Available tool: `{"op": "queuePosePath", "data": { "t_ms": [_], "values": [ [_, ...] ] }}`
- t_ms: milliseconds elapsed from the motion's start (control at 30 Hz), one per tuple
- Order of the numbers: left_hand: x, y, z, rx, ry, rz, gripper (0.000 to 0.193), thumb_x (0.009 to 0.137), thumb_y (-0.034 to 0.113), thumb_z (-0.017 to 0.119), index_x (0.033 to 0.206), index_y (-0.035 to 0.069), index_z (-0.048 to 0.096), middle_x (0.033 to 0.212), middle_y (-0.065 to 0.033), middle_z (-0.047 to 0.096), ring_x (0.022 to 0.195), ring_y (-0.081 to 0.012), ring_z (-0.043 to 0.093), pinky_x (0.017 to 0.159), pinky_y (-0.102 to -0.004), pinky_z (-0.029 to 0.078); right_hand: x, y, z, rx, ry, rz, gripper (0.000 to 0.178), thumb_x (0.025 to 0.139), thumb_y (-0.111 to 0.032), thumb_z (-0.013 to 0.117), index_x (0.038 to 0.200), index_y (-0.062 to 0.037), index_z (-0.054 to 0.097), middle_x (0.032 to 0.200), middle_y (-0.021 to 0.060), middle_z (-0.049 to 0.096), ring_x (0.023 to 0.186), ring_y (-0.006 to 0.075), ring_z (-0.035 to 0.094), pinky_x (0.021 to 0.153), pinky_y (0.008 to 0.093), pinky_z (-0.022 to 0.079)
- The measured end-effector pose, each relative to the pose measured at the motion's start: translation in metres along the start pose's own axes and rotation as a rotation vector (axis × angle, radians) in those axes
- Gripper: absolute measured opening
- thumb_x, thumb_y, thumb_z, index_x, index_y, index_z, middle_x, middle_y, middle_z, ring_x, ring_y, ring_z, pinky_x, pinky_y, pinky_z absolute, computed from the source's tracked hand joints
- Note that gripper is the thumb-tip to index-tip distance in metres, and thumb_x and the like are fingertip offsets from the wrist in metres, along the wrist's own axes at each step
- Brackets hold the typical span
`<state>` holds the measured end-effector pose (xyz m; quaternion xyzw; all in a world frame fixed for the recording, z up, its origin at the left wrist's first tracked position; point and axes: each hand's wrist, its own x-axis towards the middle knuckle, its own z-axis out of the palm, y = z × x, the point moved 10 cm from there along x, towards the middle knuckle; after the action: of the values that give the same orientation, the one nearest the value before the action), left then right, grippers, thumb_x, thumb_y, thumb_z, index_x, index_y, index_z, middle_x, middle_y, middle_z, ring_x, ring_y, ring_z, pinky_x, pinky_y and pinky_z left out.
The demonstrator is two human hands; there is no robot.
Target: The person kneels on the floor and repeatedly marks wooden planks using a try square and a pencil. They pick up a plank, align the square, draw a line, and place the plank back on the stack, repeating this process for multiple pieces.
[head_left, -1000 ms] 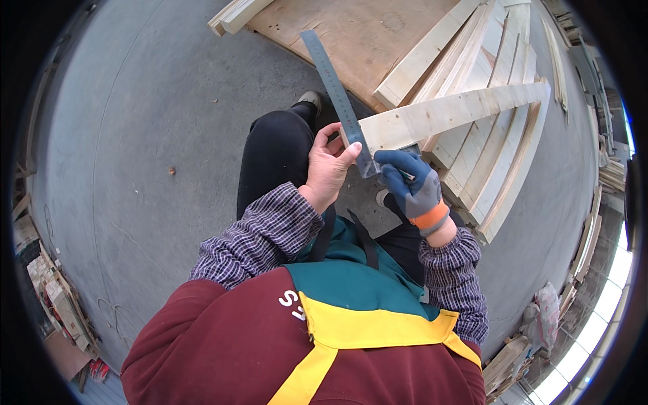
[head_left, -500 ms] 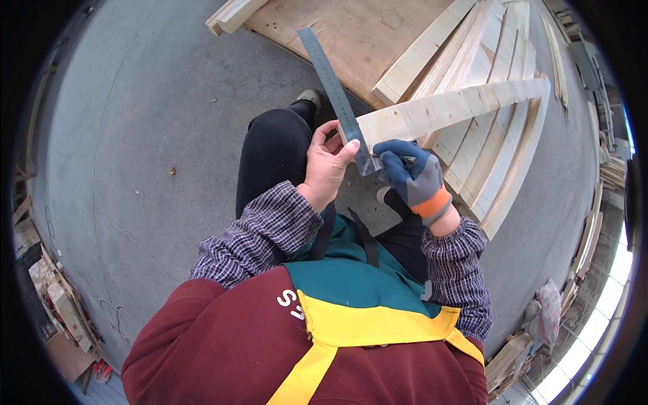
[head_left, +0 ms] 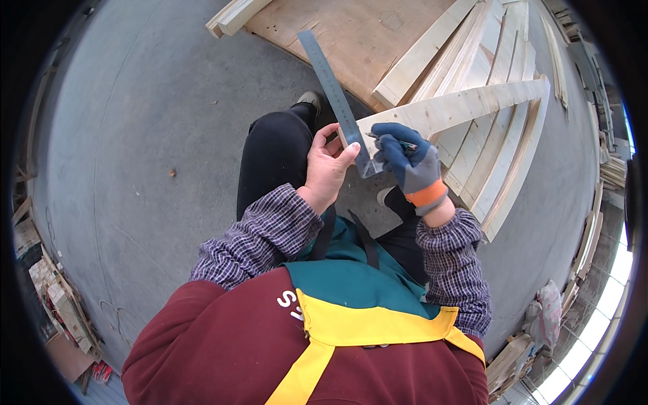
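My bare left hand [head_left: 327, 165] pinches a steel try square [head_left: 331, 88] against the near end of a long pale wooden board [head_left: 445, 111], thumb on top and fingers curled beneath. The square's blade lies across the board's end and points up and to the left, past its edge. On my right hand [head_left: 408, 162] is a blue and grey glove with an orange cuff. Its fingers close around a thin dark pencil [head_left: 409, 145], whose tip is over the board just right of the blade. The glove partly hides the board's lower edge.
Several more boards [head_left: 496, 148] lie fanned out to the right, under the far end of the held one. Ahead is a plywood sheet [head_left: 324, 34] with lumber pieces [head_left: 236, 15] at its left corner. My bent knee [head_left: 270, 158] is beside my left hand, above the concrete floor [head_left: 155, 135].
My right hand has shifted slightly, and the pencil tip has moved up along the blade, away from my body. My left hand and the square are almost where they were.
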<state>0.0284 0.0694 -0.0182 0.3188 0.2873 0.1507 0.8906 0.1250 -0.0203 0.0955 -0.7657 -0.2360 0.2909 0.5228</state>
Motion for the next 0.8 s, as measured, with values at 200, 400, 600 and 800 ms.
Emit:
{"op": "queuePosePath", "data": {
  "t_ms": [200,400,600,800],
  "values": [
    [0.000,0.001,-0.001,0.036,-0.013,-0.005,0.050,0.088,0.005,0.069,0.130,0.008,0.042,0.113,-0.0072,0.064,0.095,-0.0111,0.060,0.079,-0.0260,0.050,0.019,0.002,0.016,0.046,-0.045,-0.071,0.024,0.097,-0.013,0.057,0.117,-0.0047,0.066,0.102,0.0021,0.068,0.081,0.0077,0.063,0.068,0.0212,0.052],
    [0.001,-0.001,-0.002,0.050,-0.011,-0.002,0.050,0.088,0.006,0.069,0.130,0.008,0.042,0.113,-0.0063,0.064,0.094,-0.0100,0.060,0.077,-0.0248,0.049,0.020,0.007,0.012,0.119,-0.001,-0.050,0.022,0.095,-0.013,0.061,0.114,-0.0046,0.067,0.098,0.0047,0.069,0.082,0.0101,0.063,0.070,0.0233,0.053],
    [0.000,0.000,-0.001,0.042,-0.007,-0.013,0.049,0.088,0.006,0.069,0.129,0.009,0.043,0.112,-0.0059,0.064,0.093,-0.0095,0.060,0.077,-0.0246,0.049,0.021,0.009,0.015,0.054,-0.025,-0.073,0.024,0.097,-0.012,0.057,0.118,-0.0047,0.065,0.106,0.0028,0.068,0.085,0.0077,0.062,0.070,0.0219,0.053],
    [0.003,-0.003,-0.001,0.029,-0.008,-0.016,0.049,0.088,0.005,0.069,0.129,0.008,0.042,0.112,-0.0064,0.064,0.094,-0.0100,0.059,0.077,-0.0249,0.049,0.013,0.006,0.013,0.005,-0.024,-0.096,0.023,0.095,-0.009,0.058,0.117,-0.0038,0.065,0.105,0.0074,0.067,0.086,0.0125,0.064,0.074,0.0246,0.053]
  ]
}}
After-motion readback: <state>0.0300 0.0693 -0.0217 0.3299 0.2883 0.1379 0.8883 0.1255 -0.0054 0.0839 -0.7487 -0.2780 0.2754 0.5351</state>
